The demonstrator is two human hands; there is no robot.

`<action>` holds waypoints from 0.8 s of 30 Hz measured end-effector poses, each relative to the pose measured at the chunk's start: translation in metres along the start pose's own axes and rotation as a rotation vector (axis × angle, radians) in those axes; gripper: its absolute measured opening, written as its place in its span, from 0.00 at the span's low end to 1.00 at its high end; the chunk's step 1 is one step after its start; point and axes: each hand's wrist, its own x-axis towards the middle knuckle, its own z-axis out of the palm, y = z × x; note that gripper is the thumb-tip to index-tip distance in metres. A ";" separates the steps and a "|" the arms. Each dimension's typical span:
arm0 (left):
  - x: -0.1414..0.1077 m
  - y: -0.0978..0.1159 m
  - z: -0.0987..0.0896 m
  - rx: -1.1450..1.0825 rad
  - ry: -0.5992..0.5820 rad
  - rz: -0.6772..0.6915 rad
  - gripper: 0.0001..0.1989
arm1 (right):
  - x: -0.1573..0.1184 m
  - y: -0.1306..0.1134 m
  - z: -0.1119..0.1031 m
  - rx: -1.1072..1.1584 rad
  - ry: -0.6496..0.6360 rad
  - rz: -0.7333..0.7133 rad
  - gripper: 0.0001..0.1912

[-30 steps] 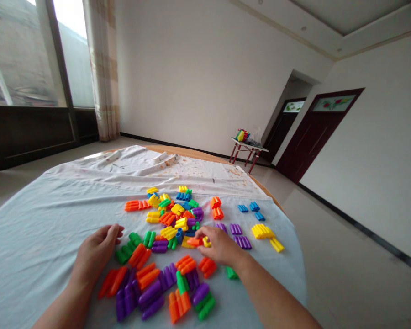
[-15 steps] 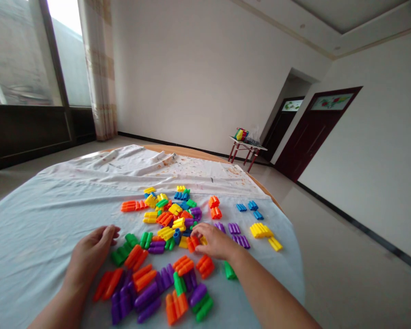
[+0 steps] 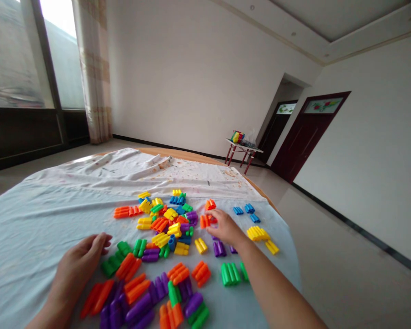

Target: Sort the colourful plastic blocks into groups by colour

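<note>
My right hand (image 3: 226,226) pinches an orange plastic building block (image 3: 204,222) made of joined tubes. It is just in front of another orange block (image 3: 210,204) on the cloth. Purple blocks (image 3: 219,249) lie under and beside this wrist, partly hidden. My left hand (image 3: 80,258) rests on the cloth at the left with its fingers loosely curled together and nothing visible in them. Green blocks (image 3: 113,263) lie just right of its fingertips. Between the hands spreads a mixed heap with yellow blocks (image 3: 160,239) and blue ones (image 3: 177,200).
A light blue cloth (image 3: 30,219) covers the round table. Same-coloured groups lie to the right: blue blocks (image 3: 249,208), yellow blocks (image 3: 258,233) and green blocks (image 3: 230,274). Orange and purple blocks (image 3: 144,301) fill the near edge. A small side table (image 3: 243,147) stands by the far wall.
My right hand has moved from the heap's right edge up and right, carrying an orange block to the orange ones. My left hand has stayed in place. The view has shifted slightly.
</note>
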 end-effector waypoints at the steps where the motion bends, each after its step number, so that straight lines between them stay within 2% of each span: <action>1: 0.001 -0.002 0.000 -0.030 -0.009 -0.018 0.21 | 0.005 0.008 -0.007 -0.034 0.031 0.039 0.22; 5: 0.003 -0.008 0.003 -0.074 -0.020 -0.049 0.20 | 0.025 0.037 -0.021 -0.189 -0.014 0.152 0.23; 11: 0.006 -0.008 0.003 -0.091 -0.063 -0.108 0.23 | 0.039 0.060 -0.009 -0.263 -0.098 0.190 0.21; 19: 0.008 -0.012 0.002 -0.057 -0.093 -0.111 0.27 | 0.036 0.062 -0.008 -0.282 -0.091 0.190 0.23; 24: 0.008 -0.013 0.003 -0.052 -0.088 -0.112 0.27 | 0.029 0.061 -0.009 -0.344 -0.052 0.222 0.16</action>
